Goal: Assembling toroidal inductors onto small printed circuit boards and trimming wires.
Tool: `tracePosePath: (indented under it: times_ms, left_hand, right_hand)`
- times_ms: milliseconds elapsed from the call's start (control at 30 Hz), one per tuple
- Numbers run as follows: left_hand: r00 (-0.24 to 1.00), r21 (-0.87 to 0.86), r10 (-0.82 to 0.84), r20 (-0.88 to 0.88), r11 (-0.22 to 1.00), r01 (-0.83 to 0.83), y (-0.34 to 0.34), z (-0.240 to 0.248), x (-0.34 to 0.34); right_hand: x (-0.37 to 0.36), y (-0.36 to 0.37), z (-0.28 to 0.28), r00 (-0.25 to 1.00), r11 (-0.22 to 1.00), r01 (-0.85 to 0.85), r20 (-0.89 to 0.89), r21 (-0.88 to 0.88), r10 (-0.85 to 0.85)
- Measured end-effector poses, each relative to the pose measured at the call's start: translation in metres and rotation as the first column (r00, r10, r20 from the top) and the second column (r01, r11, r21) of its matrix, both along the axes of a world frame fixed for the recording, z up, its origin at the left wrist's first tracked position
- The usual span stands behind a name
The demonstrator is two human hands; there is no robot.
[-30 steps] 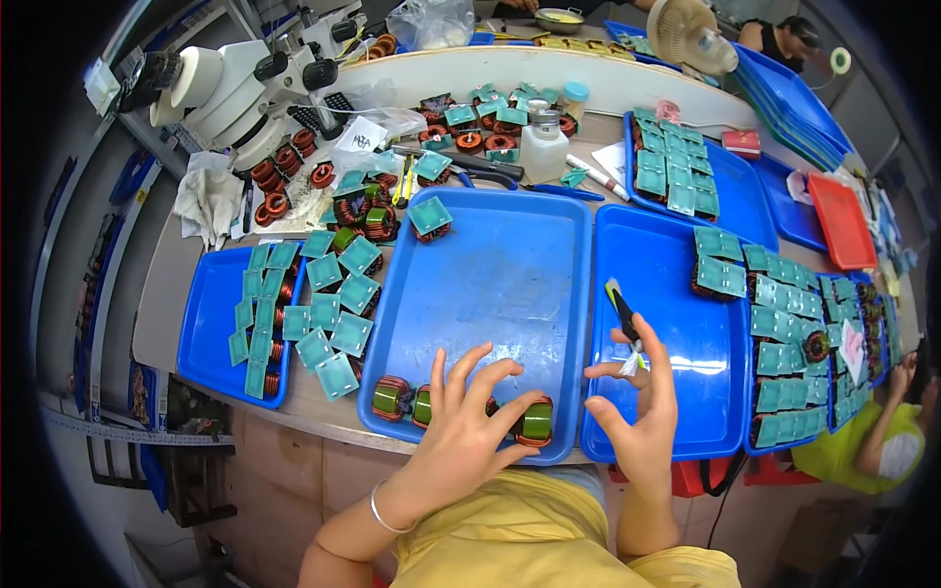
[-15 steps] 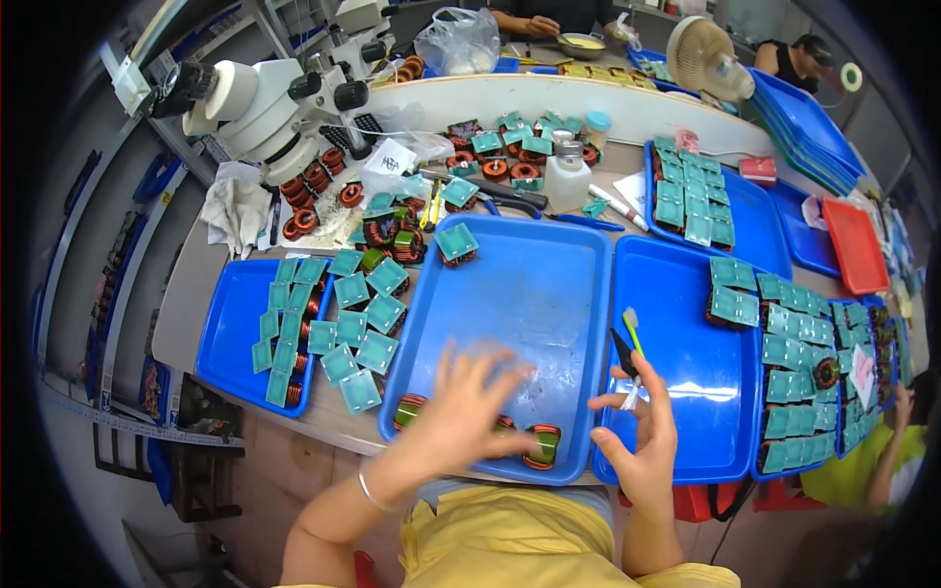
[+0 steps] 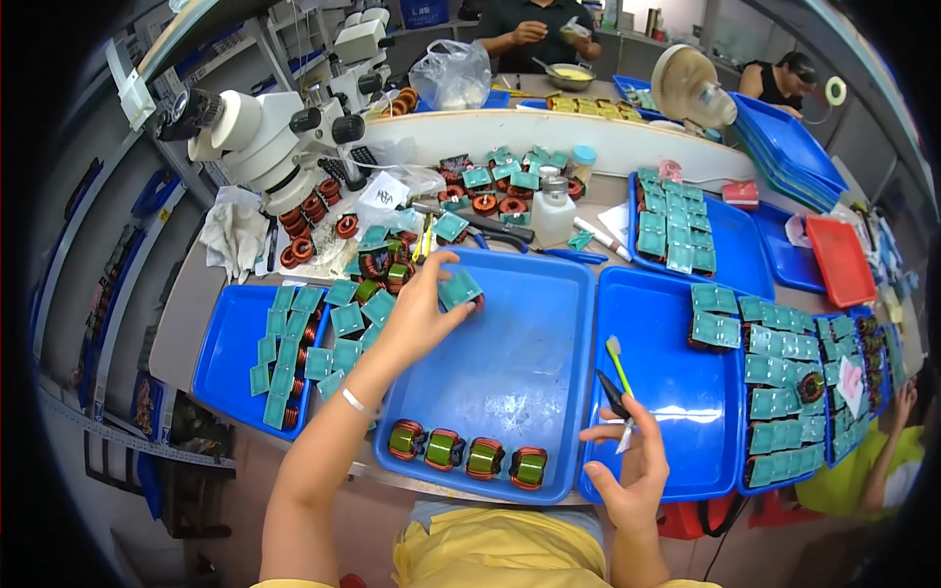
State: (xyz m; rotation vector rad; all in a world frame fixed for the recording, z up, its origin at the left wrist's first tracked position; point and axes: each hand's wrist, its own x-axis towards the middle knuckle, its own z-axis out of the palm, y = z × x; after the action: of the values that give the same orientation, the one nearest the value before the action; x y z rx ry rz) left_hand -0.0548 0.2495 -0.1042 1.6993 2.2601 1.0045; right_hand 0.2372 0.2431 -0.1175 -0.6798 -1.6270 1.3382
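In the far left corner of the middle blue tray (image 3: 490, 382), my left hand (image 3: 417, 309) spreads around a wound coil topped with a teal plate (image 3: 459, 288). Its thumb is at the coil's near side and its fingers reach past the far edge. Several copper coils with green middles (image 3: 484, 458) line the tray's near edge. Over the gap between two trays, my right hand (image 3: 637, 470) pinches a slim tool with a black pointed end (image 3: 610, 392). Beyond it is a green-handled brush (image 3: 619, 365); whether the hand touches its handle is unclear.
Teal-plated coils fill a left tray (image 3: 211, 367) and the right part of another tray (image 3: 671, 431). More coils lie between trays. Behind stand a microscope (image 3: 260, 137), a white bottle (image 3: 554, 211), pliers (image 3: 500, 235) and a fan (image 3: 686, 86). Other people (image 3: 534, 34) sit beyond the divider.
My left hand has gone from the near coils to the plated coil at the far corner. The near coils are now uncovered. My right hand keeps its tool. The view has shifted slightly.
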Motion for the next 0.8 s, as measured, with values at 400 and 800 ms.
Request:
tracePosePath:
  times_ms: [400, 800]
  left_hand:
    - [0.111, 0.168, -0.208, 0.972, 0.94, 0.298, -0.1, 0.041, 0.101]
    - [0.428, 0.251, -0.321, 0.845, 0.944, 0.213, -0.136, 0.029, 0.13]
  right_hand:
    - [-0.016, -0.01, 0.01, 0.976, 0.896, -0.217, 0.065, 0.388, 0.209]
    - [-0.01, -0.026, 0.011, 0.908, 0.95, -0.302, -0.28, 0.08, 0.312]
